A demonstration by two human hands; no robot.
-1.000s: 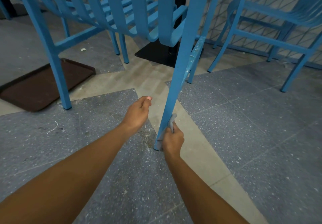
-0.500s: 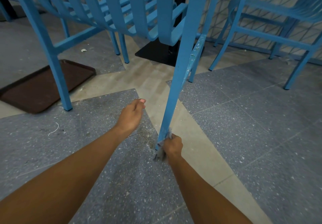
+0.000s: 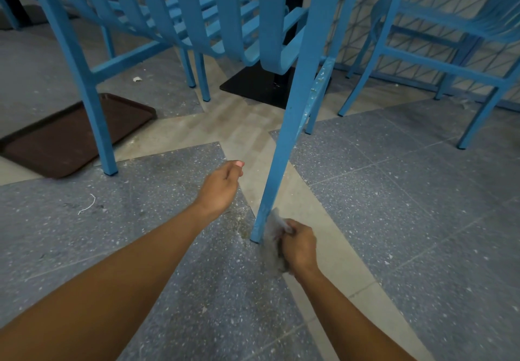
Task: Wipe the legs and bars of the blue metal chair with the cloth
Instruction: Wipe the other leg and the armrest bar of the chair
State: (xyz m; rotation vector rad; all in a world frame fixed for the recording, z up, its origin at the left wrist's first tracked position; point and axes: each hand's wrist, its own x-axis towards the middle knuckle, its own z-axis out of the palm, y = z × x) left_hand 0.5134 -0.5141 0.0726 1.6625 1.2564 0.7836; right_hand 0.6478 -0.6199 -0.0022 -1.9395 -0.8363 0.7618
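Note:
The blue metal chair (image 3: 298,107) stands right in front of me, its near leg slanting down to the floor at centre. My right hand (image 3: 299,245) grips a grey cloth (image 3: 274,237) just right of the foot of that leg, with the cloth touching the leg's bottom end and blurred by motion. My left hand (image 3: 221,189) hovers left of the leg, fingers loosely curled and holding nothing. The leg's side bar (image 3: 318,90) shows chipped paint higher up.
A brown tray (image 3: 56,138) lies on the floor at left beside the chair's other front leg (image 3: 84,90). A black table base (image 3: 261,85) sits behind. Another blue chair (image 3: 439,59) stands at right by a mesh fence. Dust and debris lie around the leg's foot.
My right hand with the cloth has slid down the leg to its foot and slightly away to the right. My left hand has stayed beside the leg.

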